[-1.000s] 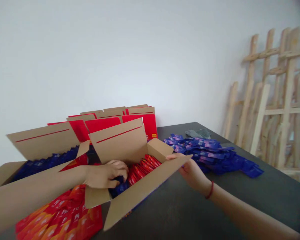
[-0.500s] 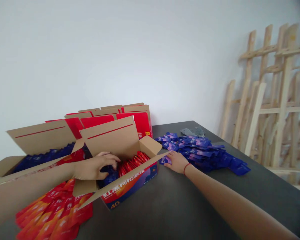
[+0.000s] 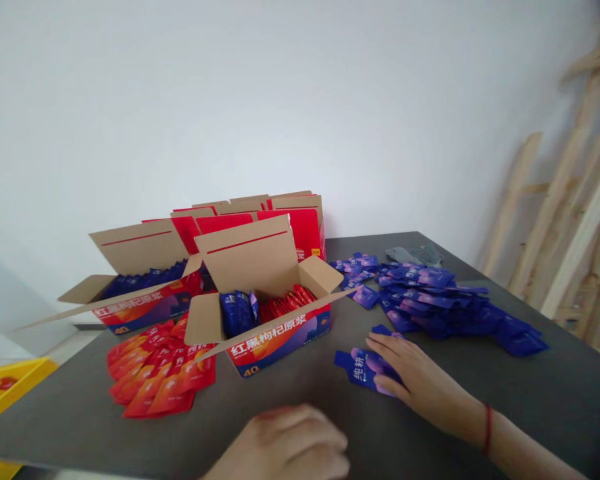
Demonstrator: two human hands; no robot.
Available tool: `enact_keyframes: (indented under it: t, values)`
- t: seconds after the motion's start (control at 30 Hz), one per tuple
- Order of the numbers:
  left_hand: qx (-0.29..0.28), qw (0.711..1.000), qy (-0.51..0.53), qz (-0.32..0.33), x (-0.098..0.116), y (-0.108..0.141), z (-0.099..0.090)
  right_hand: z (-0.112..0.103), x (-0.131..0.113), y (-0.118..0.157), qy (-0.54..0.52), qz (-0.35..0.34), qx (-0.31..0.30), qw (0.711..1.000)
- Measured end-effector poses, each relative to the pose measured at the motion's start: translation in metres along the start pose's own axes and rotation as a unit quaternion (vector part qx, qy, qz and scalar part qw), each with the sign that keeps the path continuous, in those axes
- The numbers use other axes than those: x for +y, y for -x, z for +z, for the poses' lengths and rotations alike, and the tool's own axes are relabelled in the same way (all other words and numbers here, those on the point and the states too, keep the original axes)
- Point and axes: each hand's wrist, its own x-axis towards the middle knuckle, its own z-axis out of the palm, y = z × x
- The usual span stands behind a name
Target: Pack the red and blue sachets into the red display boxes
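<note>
My right hand (image 3: pixel 415 373) is over a blue sachet (image 3: pixel 363 370) on the dark table, fingers and thumb gripping its edges. Another blue sachet partly shows beyond my fingertips. My left hand (image 3: pixel 290 443) is low at the front edge of the view, fingers curled and blurred; whether anything is in it I cannot make out. In front of both hands stands an open carton (image 3: pixel 280 340), its flaps up. Blue sachets (image 3: pixel 237 313) stand in its left part and red sachets (image 3: pixel 287 303) in its right part.
A blue sachet pile (image 3: pixel 430 303) lies to the right, a grey cloth (image 3: pixel 415 255) behind it. Fanned red sachets (image 3: pixel 160 373) lie left. Another open carton (image 3: pixel 145 300) holds blue sachets. More red cartons (image 3: pixel 290 230) stand behind. A yellow bin (image 3: pixel 30 373) is at left, wooden frames (image 3: pixel 575 200) at right.
My left hand has come out of the carton and moved toward me. My right hand has drawn blue sachets from the pile's near side toward me. The view has shifted right.
</note>
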Motion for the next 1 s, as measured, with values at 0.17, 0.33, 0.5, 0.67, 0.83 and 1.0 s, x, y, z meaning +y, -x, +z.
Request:
enact_keyframes:
  t: [0.17,0.33,0.5,0.67,0.83,1.0]
  values:
    - [-0.043,0.993,-0.011,-0.107,-0.03,-0.071,0.094,0.004,0.018,0.027,0.022,0.052,0.051,0.997]
    - [-0.107,0.994,-0.028,-0.014,-0.041,-0.105,0.122,0.011,0.022,0.053,-0.001,0.063,0.023,0.998]
    - [-0.149,0.987,0.014,0.055,-0.04,-0.088,0.107,0.013,0.028,0.067,-0.012,0.051,0.013,0.999]
    - [-0.111,0.992,0.059,-0.009,-0.025,-0.061,0.113,0.02,0.029,0.063,-0.005,0.028,0.045,0.999]
    - [-0.163,0.982,0.081,0.055,-0.021,-0.049,0.125,0.018,0.022,0.049,0.029,0.025,0.061,0.997]
    - [-0.18,0.972,0.138,0.055,-0.023,-0.05,0.11,0.011,0.026,0.046,0.05,-0.023,0.093,0.994]
